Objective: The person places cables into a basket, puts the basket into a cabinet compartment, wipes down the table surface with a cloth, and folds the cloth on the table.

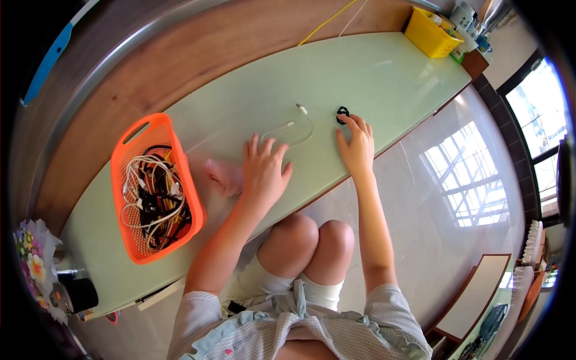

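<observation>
Far left, one bunch of flowers (37,270) at the table's end, and next to it one black round object (81,294). Moving right along the pale green table (372,72), here's one orange basket (193,204), and it's loaded: a tangle of cables (159,204), black, white and some yellowish, too knotted to count. Just beside the basket lies one crumpled pink item (225,178), cloth or plastic, I can't tell which.

And there's the left hand (264,171), right by it, palm down, fingers spread, thumb out wide. Off its fingertips curves one white cable (311,127), showing two plug ends, both pointing away from the person; whether the fingers touch it, I can't tell.

Behind, two cords run up the wooden panel: one yellow cord (327,24), one white cord (353,18). Now, further right on the table, one small black coil (342,115), and the right hand (357,144) is at it, forefinger over the edge, thumb held apart, fingers loosely spread and curved. Two hands, then, and at the far right end, one yellow basket (429,36) with small things in it.
</observation>
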### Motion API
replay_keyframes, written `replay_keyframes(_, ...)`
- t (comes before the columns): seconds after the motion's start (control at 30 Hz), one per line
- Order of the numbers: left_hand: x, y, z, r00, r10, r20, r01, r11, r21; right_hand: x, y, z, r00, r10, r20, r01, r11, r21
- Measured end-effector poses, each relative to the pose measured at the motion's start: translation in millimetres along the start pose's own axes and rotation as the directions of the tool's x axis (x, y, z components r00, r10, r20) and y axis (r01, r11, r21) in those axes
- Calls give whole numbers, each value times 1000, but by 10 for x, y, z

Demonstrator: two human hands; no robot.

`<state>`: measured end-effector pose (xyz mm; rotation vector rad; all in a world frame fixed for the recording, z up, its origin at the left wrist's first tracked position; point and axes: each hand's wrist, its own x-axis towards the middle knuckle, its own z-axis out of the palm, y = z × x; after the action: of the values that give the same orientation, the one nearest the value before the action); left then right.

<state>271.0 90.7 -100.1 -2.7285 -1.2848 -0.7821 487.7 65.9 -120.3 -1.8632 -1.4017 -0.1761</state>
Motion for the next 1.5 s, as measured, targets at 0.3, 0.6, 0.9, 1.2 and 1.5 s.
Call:
replay_keyframes(0.3,16,-10,-32,995,-75,64,87,975,-205,-36,-105,38,995,68,72,-74,993,90)
replay_keyframes(0.6,-18,67,-68,1000,-30,-2,26,904,-428,-307,-429,-119,983,50,177,-100,953,287)
replay_keyframes(0.9,-232,239,-542,985,54,-164,-131,853,-505,-417,-688,-254,997,30,73,-59,894,443)
replay_keyframes(1.2,-506,223,-1185,956,116,-268,-233,856,-461,-396,-1163,-382,997,74,8,-59,736,675)
replay_keyframes(1.5,-719,-306,-1907,910,52,-412,-164,956,-242,-245,-1939,-396,960,-132,247,-191,336,922)
